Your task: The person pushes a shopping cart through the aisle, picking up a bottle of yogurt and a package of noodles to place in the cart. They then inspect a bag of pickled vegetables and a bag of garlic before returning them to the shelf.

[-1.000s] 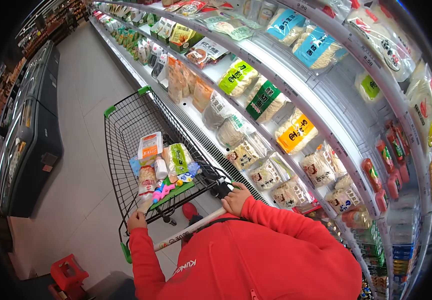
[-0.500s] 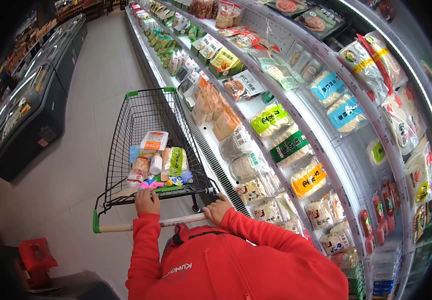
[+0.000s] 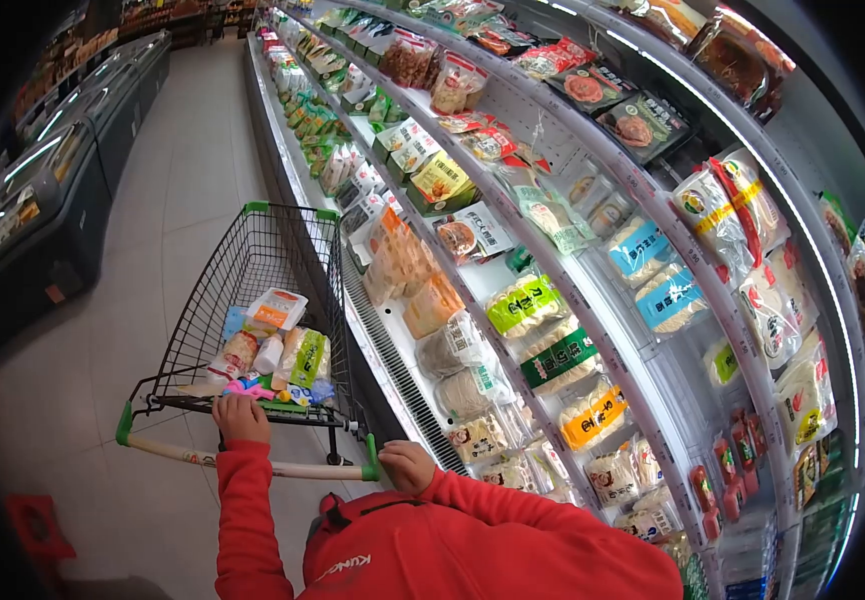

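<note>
My left hand (image 3: 242, 420) is curled over the rear edge of a black wire shopping cart (image 3: 188, 340), above its pale handle bar (image 3: 298, 470). Just past its fingers lies a pink item (image 3: 250, 388). Also in the cart are a white-and-orange pack (image 3: 277, 309), a white bottle (image 3: 269, 354), a bag with a green label (image 3: 305, 360) and a bag with red print (image 3: 234, 357). My right hand (image 3: 408, 466) is beside the green right end of the handle, its fingers curled in, with no item visible in them.
Chilled shelves of packaged noodles (image 3: 558, 358) and other bagged foods rise along the right. Dark chest freezers (image 3: 63, 215) line the left side of the aisle (image 3: 198, 130). A red object (image 3: 39, 527) stands on the floor at the lower left.
The cart and both hands have shifted left in view, and the handle now slants down to the right. My right hand's fingers have curled in, beside the handle's green end.
</note>
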### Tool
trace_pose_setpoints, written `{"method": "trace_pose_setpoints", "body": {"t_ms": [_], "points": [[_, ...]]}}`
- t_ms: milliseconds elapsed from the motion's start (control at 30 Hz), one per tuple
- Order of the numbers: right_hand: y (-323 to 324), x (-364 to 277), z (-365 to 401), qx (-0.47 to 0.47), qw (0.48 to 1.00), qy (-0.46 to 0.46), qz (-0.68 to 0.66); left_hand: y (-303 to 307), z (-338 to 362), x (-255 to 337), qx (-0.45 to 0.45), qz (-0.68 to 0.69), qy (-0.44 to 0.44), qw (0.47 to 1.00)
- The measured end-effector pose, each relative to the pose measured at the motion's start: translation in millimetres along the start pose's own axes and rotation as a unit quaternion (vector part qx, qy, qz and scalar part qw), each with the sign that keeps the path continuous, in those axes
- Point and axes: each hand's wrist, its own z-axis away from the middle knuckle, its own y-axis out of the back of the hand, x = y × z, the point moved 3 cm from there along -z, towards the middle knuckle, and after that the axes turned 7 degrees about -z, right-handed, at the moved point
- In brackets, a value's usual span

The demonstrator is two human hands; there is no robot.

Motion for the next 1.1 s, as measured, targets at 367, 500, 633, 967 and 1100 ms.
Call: {"method": "trace_pose_setpoints", "body": {"t_ms": [367, 500, 633, 967, 1100], "points": [[21, 91, 123, 0.117, 0.942, -0.299, 0.100, -34, -27, 21, 0.003, 0.093, -0.012, 0.996], [24, 145, 221, 0.048, 0.876, -0.463, 0.128, -54, -29, 22, 0.017, 0.107, -0.003, 0.994], [37, 185, 318, -0.108, 0.749, -0.649, 0.080, -80, -26, -2, -0.043, 0.090, 0.065, 0.993], [39, 348, 281, -0.179, 0.774, -0.605, 0.053, -128, -16, -15, -0.113, -0.139, 0.169, 0.969], [42, 373, 203, -0.198, 0.762, -0.615, -0.047, -129, -21, -10, -0.121, -0.246, 0.207, 0.939]]}}
